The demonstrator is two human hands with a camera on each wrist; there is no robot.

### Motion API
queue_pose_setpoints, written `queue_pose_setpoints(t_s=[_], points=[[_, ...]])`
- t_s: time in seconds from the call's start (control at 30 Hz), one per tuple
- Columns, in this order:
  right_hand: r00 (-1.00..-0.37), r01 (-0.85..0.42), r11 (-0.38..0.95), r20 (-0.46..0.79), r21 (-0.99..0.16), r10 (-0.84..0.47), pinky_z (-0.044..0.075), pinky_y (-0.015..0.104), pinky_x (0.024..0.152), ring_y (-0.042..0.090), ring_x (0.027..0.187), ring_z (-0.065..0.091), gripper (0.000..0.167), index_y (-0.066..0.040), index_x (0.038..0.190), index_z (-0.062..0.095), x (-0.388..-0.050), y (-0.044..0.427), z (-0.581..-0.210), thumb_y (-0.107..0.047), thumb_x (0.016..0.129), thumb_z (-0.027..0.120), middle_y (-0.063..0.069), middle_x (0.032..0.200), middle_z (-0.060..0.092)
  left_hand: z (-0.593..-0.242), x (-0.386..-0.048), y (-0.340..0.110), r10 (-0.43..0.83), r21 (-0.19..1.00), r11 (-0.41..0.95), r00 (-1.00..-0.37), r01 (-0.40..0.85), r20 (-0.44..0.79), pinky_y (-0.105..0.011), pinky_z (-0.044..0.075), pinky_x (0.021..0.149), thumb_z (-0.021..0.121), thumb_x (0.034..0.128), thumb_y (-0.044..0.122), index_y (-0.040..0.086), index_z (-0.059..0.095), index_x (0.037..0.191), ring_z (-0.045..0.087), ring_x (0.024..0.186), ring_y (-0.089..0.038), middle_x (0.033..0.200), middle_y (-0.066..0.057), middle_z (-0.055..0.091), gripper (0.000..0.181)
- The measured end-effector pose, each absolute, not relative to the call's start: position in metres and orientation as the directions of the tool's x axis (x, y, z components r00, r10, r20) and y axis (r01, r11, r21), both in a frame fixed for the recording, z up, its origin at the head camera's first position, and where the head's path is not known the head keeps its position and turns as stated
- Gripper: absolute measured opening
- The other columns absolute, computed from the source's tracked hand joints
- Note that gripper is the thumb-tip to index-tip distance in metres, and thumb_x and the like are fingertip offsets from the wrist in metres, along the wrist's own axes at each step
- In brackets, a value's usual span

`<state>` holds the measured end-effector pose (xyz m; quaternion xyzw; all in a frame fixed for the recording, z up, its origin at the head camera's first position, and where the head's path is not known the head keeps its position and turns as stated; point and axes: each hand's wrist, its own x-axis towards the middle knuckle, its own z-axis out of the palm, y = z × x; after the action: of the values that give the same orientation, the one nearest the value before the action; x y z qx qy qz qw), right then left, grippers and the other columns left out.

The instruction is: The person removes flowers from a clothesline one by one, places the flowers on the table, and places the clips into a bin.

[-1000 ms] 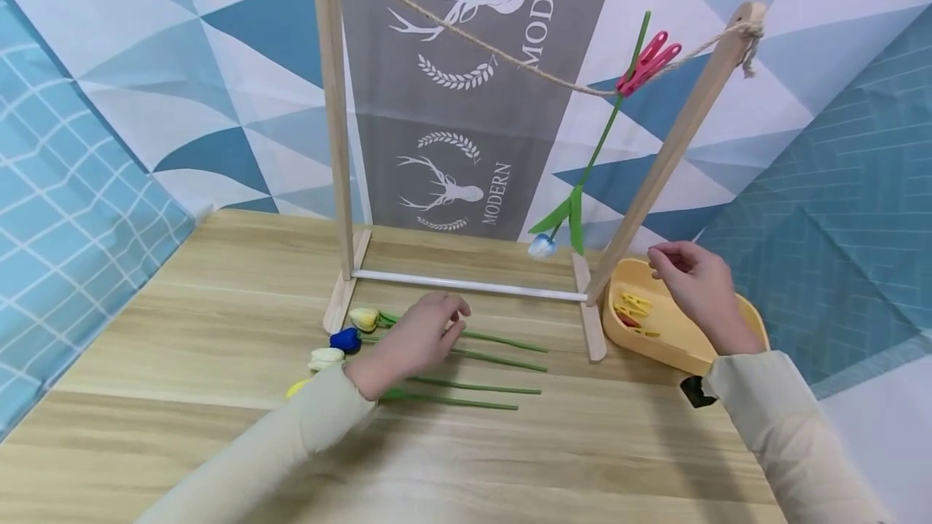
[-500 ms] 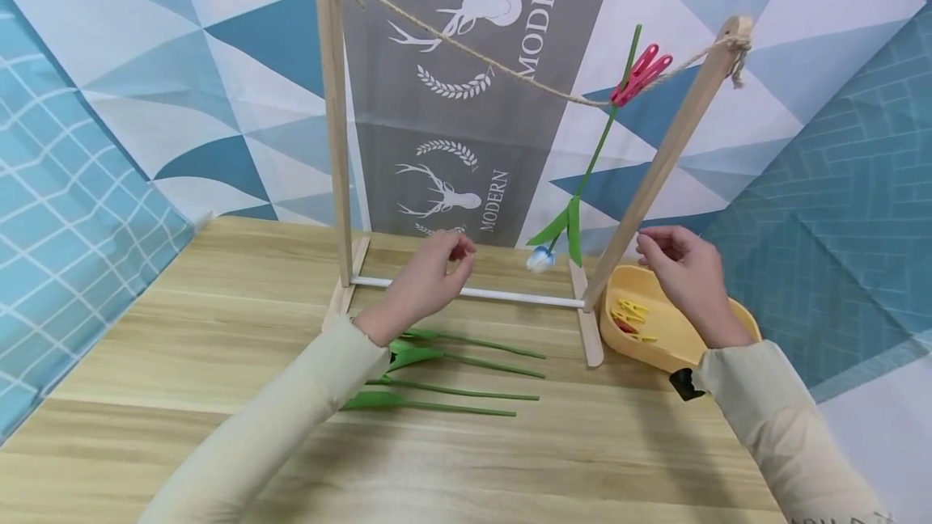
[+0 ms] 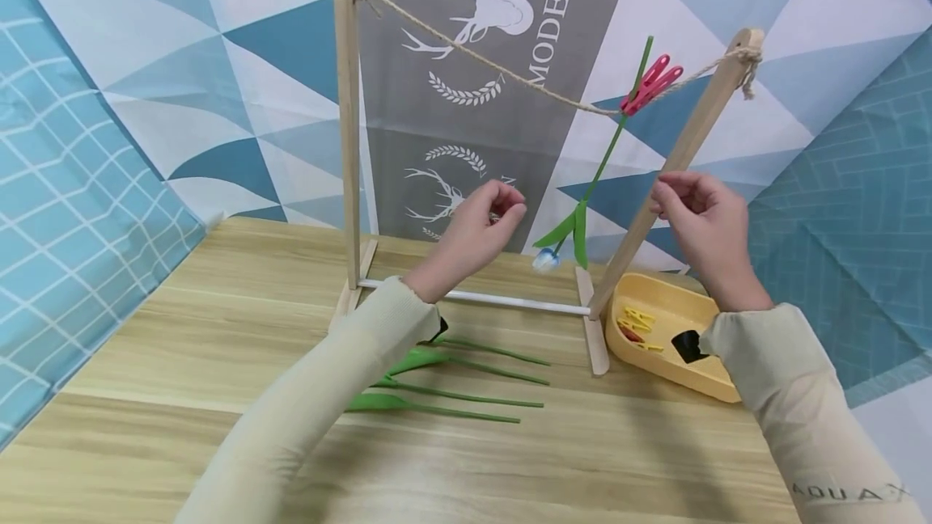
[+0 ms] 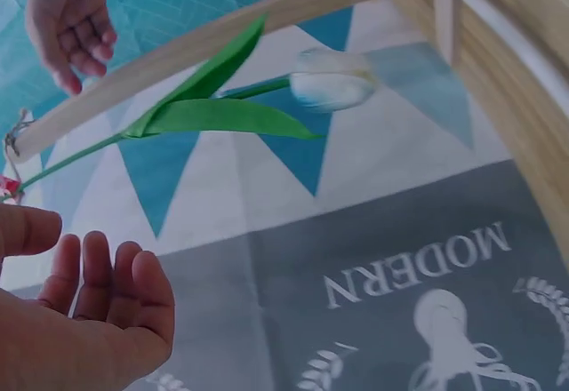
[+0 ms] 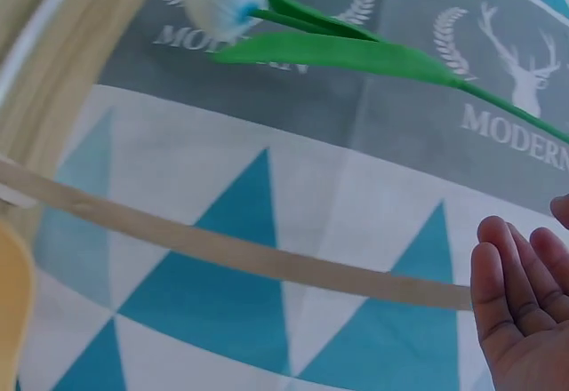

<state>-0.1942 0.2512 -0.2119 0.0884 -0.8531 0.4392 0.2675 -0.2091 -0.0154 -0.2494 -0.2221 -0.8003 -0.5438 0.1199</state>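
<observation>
A white-and-blue artificial tulip (image 3: 546, 259) hangs head down from the rope (image 3: 480, 55), clipped by a red clothespin (image 3: 650, 86). My left hand (image 3: 476, 229) is raised left of the tulip, fingers loosely bent, holding nothing. In the left wrist view its thumb and fingers (image 4: 153, 289) stand apart below the stem. To the right of the flower, my right hand (image 3: 706, 225) is up in front of the right post (image 3: 680, 148). It too is without anything in its loosely bent fingers (image 5: 492, 271). Several green tulip stems (image 3: 473, 386) lie on the table, their blooms hidden behind the left sleeve.
At the right, a yellow tray (image 3: 677, 378) holds several yellow clothespins (image 3: 637, 318) and something red. A wooden frame with a left post (image 3: 348, 128) and a white crossbar (image 3: 510, 303) stands on the wooden table (image 3: 218, 330). Patterned cloth hangs behind.
Both hands have risen away from the table and tray. The left hand has also moved right, from above the lying tulips toward the hanging one. The hanging tulip stays clipped.
</observation>
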Motion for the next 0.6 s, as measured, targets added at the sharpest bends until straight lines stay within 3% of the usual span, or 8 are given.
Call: queue_pose_setpoints(t_s=[0.23,0.6], points=[[-0.812,-0.436,0.550,0.575,-0.713,0.101,0.048,0.007,0.072,0.000,0.076,0.063,0.030,-0.008,0.115,0.063,-0.199,0.243,-0.191,-0.024,0.090,0.061,-0.014,0.086,0.064,-0.228,-0.215,-0.001,0.235,0.815,0.276,-0.858,0.509,0.456,-0.021,0.045,0.075,0.053,0.0945,0.019,0.009,0.056,0.105,0.052,0.085,-0.012,0.096,-0.002,0.056,0.015],[-0.752,-0.526,0.522,0.654,-0.671,0.082,0.048,0.007,0.073,0.000,0.075,0.063,0.028,-0.006,0.114,0.063,-0.200,0.235,-0.164,-0.019,0.088,0.064,-0.014,0.084,0.064,-0.219,-0.220,0.016,0.221,0.854,0.188,-0.868,0.485,0.445,-0.020,0.044,0.077,0.052,0.0951,0.019,0.008,0.055,0.107,0.050,0.087,-0.014,0.097,-0.004,0.055,0.017]])
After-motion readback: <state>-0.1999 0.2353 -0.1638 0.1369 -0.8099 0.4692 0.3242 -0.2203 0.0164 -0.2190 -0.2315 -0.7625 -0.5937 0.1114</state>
